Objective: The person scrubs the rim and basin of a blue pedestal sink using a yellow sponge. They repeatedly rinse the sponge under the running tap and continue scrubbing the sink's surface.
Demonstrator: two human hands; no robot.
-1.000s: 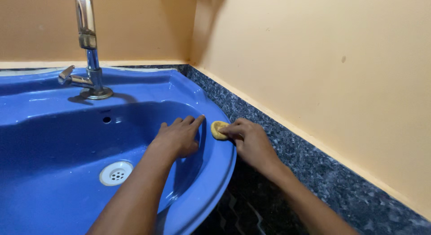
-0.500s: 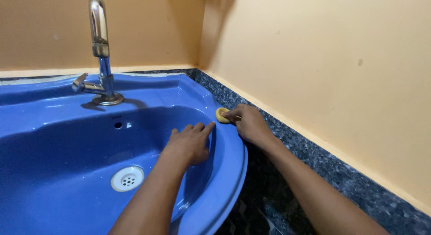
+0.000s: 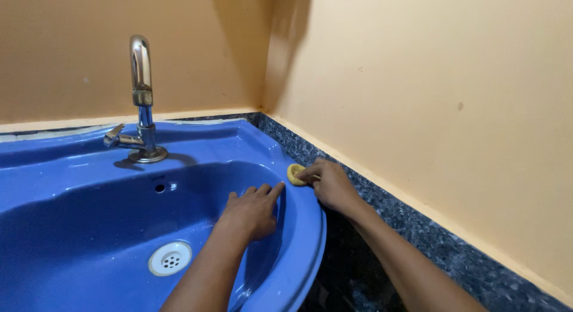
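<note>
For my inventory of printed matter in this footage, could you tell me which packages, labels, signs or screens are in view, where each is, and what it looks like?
No packages, signs or screens are in view.
Possible mark: a tiny dark speck on the blue sink, just above the overflow hole and below the chrome tap; too small to tell whether it is a label.
Everything else is plain: peach walls and a speckled dark counter.

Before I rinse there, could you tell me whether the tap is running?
Off: no water falls from the tap spout into the blue sink.
</note>
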